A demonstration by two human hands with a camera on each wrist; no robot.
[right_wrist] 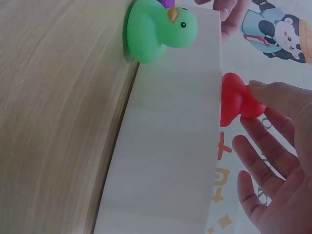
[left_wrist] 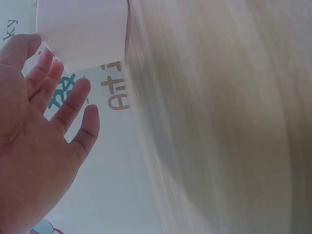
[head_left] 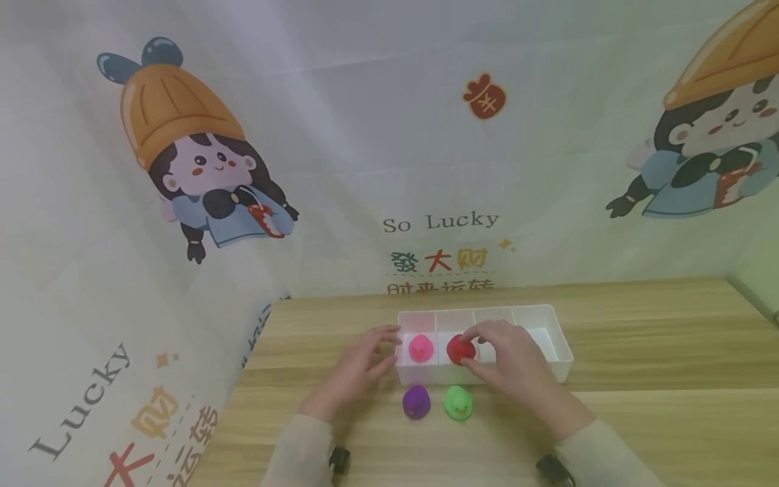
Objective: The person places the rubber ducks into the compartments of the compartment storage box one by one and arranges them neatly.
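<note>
White four-compartment box (head_left: 487,373): lengthwise across the wooden table (head_left: 645,423), its long front wall toward the person.
Right hand (head_left: 511,352): over the box's front wall, thumb and index finger pinching the red toy duck (head_left: 460,350); the remaining fingers are spread apart, lightly bent.
Red toy duck: upright at the second compartment from the box's left, its lower part hidden by the front wall in the right wrist view; whether it touches the box floor cannot be told.
Left hand (head_left: 365,362): at the box's left end, fingers apart and slightly bent, gripping nothing; the thumb and nearest fingertips appear to touch the box's corner.
Pink toy duck (head_left: 420,348): inside the box's leftmost compartment.
Purple toy duck (head_left: 416,402): on the table, just in front of the box's left part.
Green toy duck (head_left: 458,403): right of the purple one, just before the box's front wall.
Printed backdrop (head_left: 341,169): behind the box, lettered "So Lucky".
</note>
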